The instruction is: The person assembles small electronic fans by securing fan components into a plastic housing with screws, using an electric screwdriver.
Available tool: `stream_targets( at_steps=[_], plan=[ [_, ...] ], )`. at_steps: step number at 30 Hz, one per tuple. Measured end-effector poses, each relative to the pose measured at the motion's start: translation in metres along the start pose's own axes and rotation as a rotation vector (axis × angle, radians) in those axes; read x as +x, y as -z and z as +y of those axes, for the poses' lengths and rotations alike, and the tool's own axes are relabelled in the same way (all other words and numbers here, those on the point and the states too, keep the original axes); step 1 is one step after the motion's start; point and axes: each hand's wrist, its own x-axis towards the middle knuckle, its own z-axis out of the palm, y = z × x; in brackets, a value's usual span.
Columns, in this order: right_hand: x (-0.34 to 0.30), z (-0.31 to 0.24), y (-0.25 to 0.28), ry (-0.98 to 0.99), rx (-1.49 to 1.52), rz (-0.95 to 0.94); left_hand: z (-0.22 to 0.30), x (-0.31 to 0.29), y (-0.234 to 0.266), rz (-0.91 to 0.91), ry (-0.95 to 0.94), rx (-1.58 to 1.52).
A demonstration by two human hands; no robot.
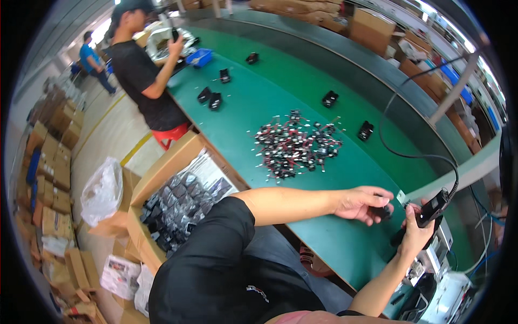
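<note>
My left hand (pixel 357 204) reaches across the green workbench (pixel 318 232), its fingers closed on a small black plastic part (pixel 382 211). Just to its right, my right hand (pixel 414 233) grips a black corded electric screwdriver (pixel 433 208). The tool's tip is too small to make out, and it points toward the left hand. A black cable (pixel 415 156), coiled near the tool, runs up from it. Farther along the bench lies a pile of small black components with red and black wires (pixel 297 146).
Black housings (pixel 365 130) sit spaced along the green surface. At my left stands an open carton (pixel 141 216) with bagged black parts. Metal equipment (pixel 442 243) stands by my right hand. Another person (pixel 143 75) works farther up the bench, near a blue bin (pixel 199 58).
</note>
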Motion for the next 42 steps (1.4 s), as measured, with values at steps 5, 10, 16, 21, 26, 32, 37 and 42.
stream_targets(
  at_steps=[5, 10, 16, 21, 26, 32, 37, 42],
  plan=[
    [-0.009, 0.007, -0.019, 0.003, 0.072, 0.012, -0.011, 0.019, 0.039, 0.121, -0.409, 0.709],
    [-0.013, -0.001, -0.021, -0.093, 0.149, -0.127, -0.011, 0.008, 0.021, 0.22, -0.412, 0.957],
    [-0.025, 0.002, -0.022, -0.046, -0.043, -0.076, -0.025, 0.012, 0.01, 0.333, -0.589, 1.043],
    [-0.029, -0.008, -0.029, -0.073, -0.118, -0.107, -0.027, 0.009, -0.003, 0.346, -0.803, 1.306],
    [-0.029, -0.01, -0.03, -0.048, -0.188, -0.123, -0.025, 0.008, -0.001, 0.327, -0.891, 1.413],
    [-0.03, -0.008, -0.029, -0.028, -0.242, -0.138, -0.022, 0.008, -0.003, 0.317, -0.922, 1.524],
    [-0.03, -0.006, -0.03, -0.035, -0.234, -0.129, -0.021, 0.006, -0.004, 0.251, -0.953, 1.622],
    [-0.026, -0.012, -0.027, -0.087, -0.283, -0.166, -0.017, 0.003, -0.012, 0.338, -0.875, 1.707]
  ],
)
